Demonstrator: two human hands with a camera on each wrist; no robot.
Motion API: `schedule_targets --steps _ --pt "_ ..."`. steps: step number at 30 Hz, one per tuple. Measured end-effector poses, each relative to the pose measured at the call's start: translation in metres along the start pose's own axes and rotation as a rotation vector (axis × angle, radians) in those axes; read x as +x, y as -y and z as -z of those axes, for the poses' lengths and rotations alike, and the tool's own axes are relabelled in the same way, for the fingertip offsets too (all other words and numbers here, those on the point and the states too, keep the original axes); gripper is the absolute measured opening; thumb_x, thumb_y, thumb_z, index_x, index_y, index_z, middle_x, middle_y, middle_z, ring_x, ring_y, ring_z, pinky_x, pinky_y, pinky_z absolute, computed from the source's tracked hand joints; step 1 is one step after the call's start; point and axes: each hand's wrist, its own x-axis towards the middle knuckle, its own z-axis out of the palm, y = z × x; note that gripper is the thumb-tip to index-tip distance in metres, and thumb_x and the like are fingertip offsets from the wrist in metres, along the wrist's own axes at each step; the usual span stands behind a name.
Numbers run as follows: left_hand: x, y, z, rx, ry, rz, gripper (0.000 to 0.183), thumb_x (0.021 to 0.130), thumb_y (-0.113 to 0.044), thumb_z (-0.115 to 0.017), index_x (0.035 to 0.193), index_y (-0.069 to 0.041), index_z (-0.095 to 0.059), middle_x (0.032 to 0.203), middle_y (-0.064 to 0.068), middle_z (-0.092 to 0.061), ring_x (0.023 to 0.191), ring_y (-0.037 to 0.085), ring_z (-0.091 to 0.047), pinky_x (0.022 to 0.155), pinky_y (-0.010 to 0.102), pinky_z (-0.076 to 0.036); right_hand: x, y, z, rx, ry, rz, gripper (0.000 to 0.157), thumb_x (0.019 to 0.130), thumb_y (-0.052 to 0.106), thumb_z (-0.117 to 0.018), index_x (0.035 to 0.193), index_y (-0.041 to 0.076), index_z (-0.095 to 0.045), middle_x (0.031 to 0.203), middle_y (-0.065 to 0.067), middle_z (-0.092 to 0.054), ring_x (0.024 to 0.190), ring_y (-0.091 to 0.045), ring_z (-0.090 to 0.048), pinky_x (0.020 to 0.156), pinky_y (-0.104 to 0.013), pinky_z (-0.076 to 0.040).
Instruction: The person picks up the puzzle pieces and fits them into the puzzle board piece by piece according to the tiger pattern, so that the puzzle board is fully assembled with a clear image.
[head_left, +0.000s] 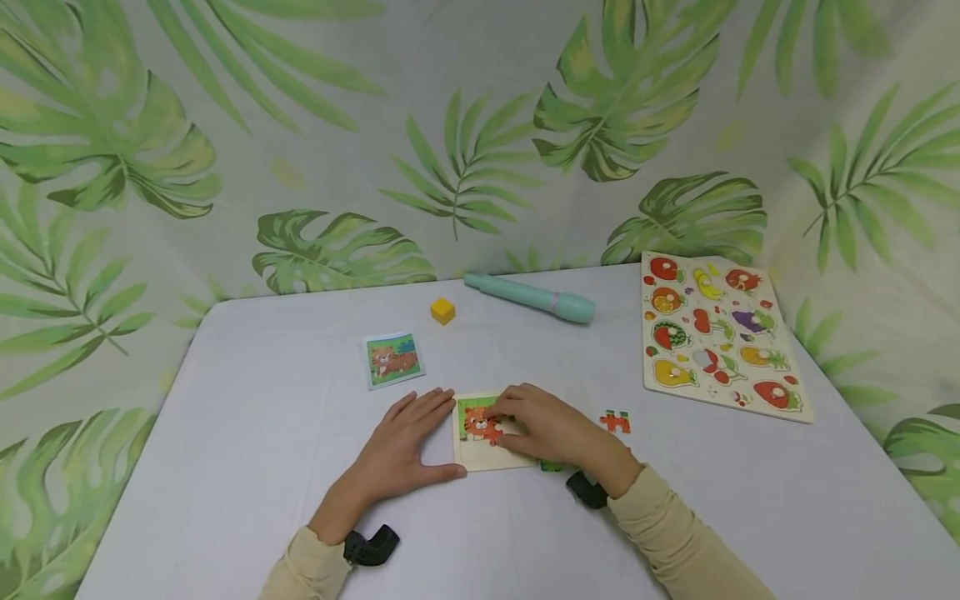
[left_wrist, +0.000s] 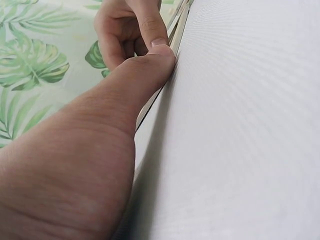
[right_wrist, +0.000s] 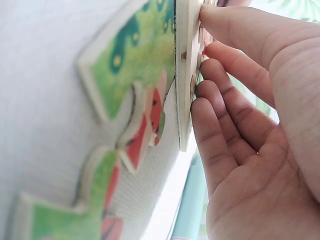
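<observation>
A small wooden puzzle board (head_left: 495, 458) lies on the table, with orange tiger puzzle pieces (head_left: 478, 423) in its upper left part. My left hand (head_left: 401, 450) rests flat at the board's left side, fingers along that edge and thumb at the lower left corner. Over the board, my right hand (head_left: 551, 423) pinches a puzzle piece with thumb and index finger; most of that piece is hidden. In the right wrist view the right fingertips (right_wrist: 202, 102) are right at the board's face. A loose green piece (right_wrist: 145, 50) lies beside the board.
Right of the board is a loose red and green piece (head_left: 616, 422). A tiger picture card (head_left: 393, 360), a yellow block (head_left: 443, 312) and a teal tube (head_left: 532, 297) lie behind. A fruit puzzle board (head_left: 720, 333) covers the right rear, against a leaf-patterned curtain (head_left: 465, 167).
</observation>
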Motion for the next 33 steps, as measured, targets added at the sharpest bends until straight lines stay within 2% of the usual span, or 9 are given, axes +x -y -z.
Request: schedule_targets --steps 16,26,33 --pt "0.0001 -0.0003 -0.0001 0.006 0.018 0.002 0.101 0.082 -0.073 -0.071 0.158 -0.013 -0.043 0.166 0.0 -0.037 0.155 0.02 -0.031 0.13 0.047 -0.018 -0.0002 -0.0029 -0.0013 0.043 0.002 0.005 0.035 0.094 0.026 -0.077 0.128 0.016 -0.072 0.119 0.003 -0.067 0.11 -0.015 -0.058 0.099 -0.037 -0.053" --pt "0.0002 0.0008 -0.0005 0.02 0.0 -0.014 0.101 0.083 -0.074 -0.069 0.158 -0.012 -0.043 0.166 0.002 -0.038 0.154 0.021 -0.033 0.129 0.047 -0.019 0.0006 -0.0046 -0.0011 0.037 -0.01 0.022 0.036 0.094 0.025 -0.077 0.128 0.015 -0.072 0.12 0.003 -0.067 0.112 -0.015 -0.058 0.101 -0.037 -0.053" --pt "-0.0034 -0.0004 0.0024 0.018 0.005 0.001 0.101 0.082 -0.074 -0.071 0.157 -0.012 -0.044 0.166 0.001 -0.038 0.154 0.021 -0.033 0.129 0.048 -0.02 0.002 -0.0017 -0.0024 0.044 0.009 0.022 0.036 0.096 0.027 -0.076 0.129 0.016 -0.072 0.121 0.003 -0.067 0.114 -0.015 -0.058 0.102 -0.036 -0.052"
